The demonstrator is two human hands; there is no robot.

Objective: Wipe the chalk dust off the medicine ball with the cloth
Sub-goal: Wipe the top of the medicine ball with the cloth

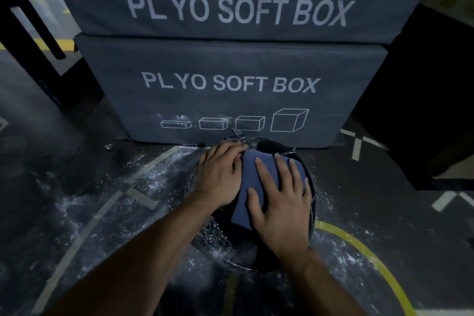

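While resting on the dark gym floor (77, 161), black medicine ball (269, 251), flecked white with chalk on its near side, touching or just short of the lower plyo box (230, 100). Blue cloth (256, 182) draped over the top. Right hand (279, 202) flat on the cloth, fingers spread and straight. Left hand (220, 177) on the ball's left shoulder, fingertips curled at the cloth's edge; pinching it or only touching, cannot tell. White chalk dust (159, 177) scattered round the ball, grey tape lines and a yellow arc (359, 246) crossing the floor. Second plyo box (238, 5) stacked above, black frame (28, 20) far left.
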